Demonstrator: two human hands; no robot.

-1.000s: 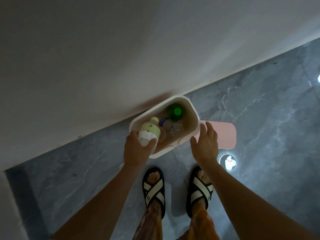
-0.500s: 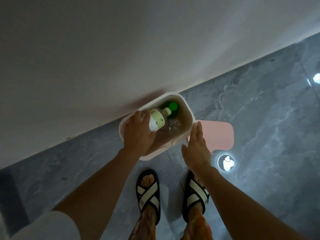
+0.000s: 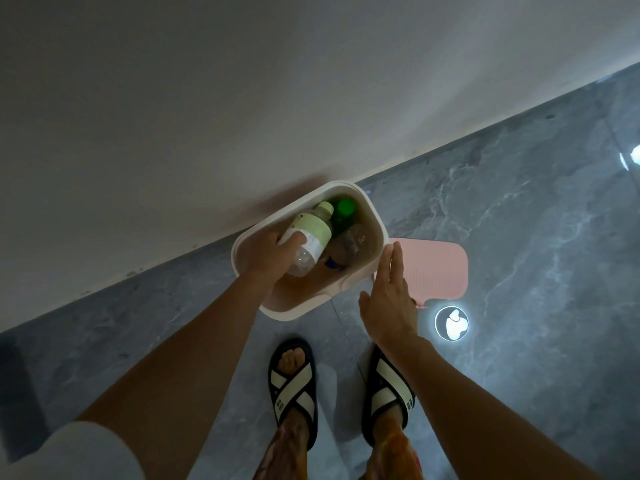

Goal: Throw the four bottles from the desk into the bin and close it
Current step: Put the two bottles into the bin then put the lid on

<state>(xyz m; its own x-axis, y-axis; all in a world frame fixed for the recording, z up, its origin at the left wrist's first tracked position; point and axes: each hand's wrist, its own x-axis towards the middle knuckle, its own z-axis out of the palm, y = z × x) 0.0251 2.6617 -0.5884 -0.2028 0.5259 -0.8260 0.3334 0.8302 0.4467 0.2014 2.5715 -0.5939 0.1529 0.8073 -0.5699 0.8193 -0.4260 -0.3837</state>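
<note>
A white bin (image 3: 375, 221) stands open on the floor against the wall. My left hand (image 3: 268, 254) reaches inside it, fingers still around the base of a bottle with a pale green label (image 3: 311, 233), which lies tilted with its cap toward the wall. Under it sit a dark bottle with a green cap (image 3: 344, 207) and a clear bottle (image 3: 349, 244). My right hand (image 3: 389, 299) hovers flat and empty at the bin's right rim, over the near edge of the pink lid (image 3: 436, 268), which lies on the floor beside the bin.
The grey wall (image 3: 242, 98) meets the grey marble floor (image 3: 519, 237) just behind the bin. My feet in black-and-white sandals (image 3: 294, 389) stand right before the bin. A bright round light reflection (image 3: 451, 323) shines on the floor near the lid.
My left hand has lowered the green-label bottle deeper into the bin and tipped it flatter. My right hand has stayed beside the rim over the lid.
</note>
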